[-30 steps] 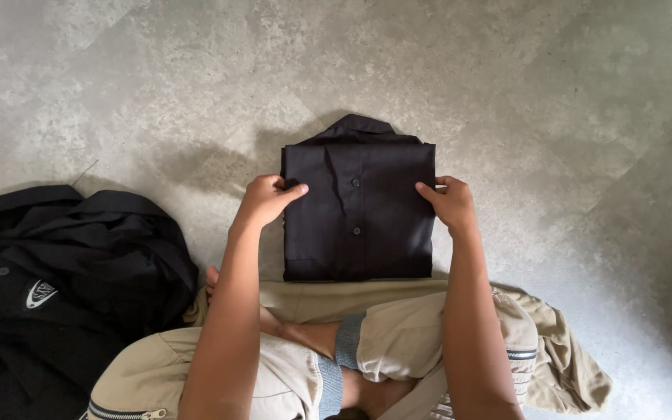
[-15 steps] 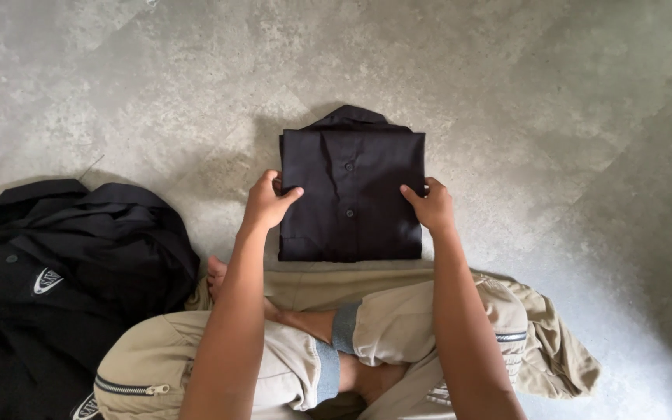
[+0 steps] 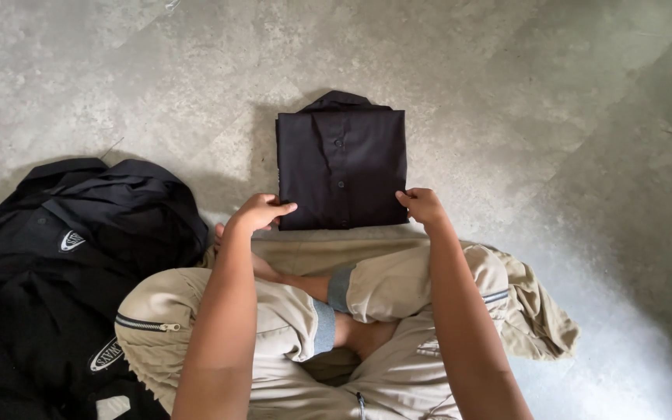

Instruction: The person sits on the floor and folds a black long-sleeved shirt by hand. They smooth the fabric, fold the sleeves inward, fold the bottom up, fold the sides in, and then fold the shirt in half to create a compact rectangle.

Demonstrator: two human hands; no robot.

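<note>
My left hand and right hand pinch the near corners of the folded black shirt; a heap of black clothes lies left of it.

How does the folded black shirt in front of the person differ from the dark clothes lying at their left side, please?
The folded black shirt is a neat rectangle, collar up and buttons showing; the dark clothes pile is loose and rumpled. The shirt is plain; the pile shows white oval badges. The left hand and right hand touch the shirt's near corners; the pile lies untouched. Both rest on the grey floor.
</note>
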